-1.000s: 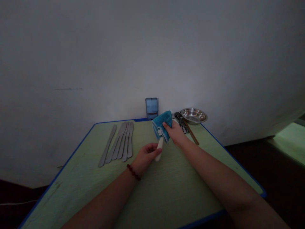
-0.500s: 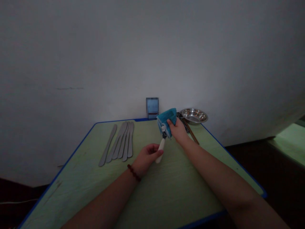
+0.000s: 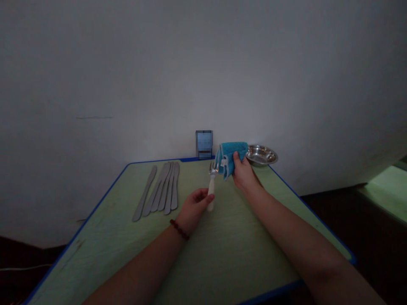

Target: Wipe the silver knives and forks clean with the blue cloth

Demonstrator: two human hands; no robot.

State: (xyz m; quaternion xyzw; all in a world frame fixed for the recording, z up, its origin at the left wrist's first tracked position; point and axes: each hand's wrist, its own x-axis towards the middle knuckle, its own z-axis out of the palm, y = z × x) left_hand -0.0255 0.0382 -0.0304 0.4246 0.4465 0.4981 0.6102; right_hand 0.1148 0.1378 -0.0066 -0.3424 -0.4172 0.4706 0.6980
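My left hand, with a dark red bead bracelet at the wrist, pinches the pale handle of a fork. The fork points away from me and its metal tines are bare. Just right of the tines, my right hand grips a folded blue cloth, thumb on top and a small white tag showing. Whether cloth and tines touch is hard to tell. To the left of my left hand lie several grey table knives side by side, one of them slightly apart.
A shiny metal bowl stands at the table's far right corner. A brown stick is partly hidden behind my right hand. A small screen leans against the wall behind the green table, which has a blue edge.
My right hand and the cloth have moved right, off the fork's head, so the tines now show. The fork has become more upright in view, still in my left hand.
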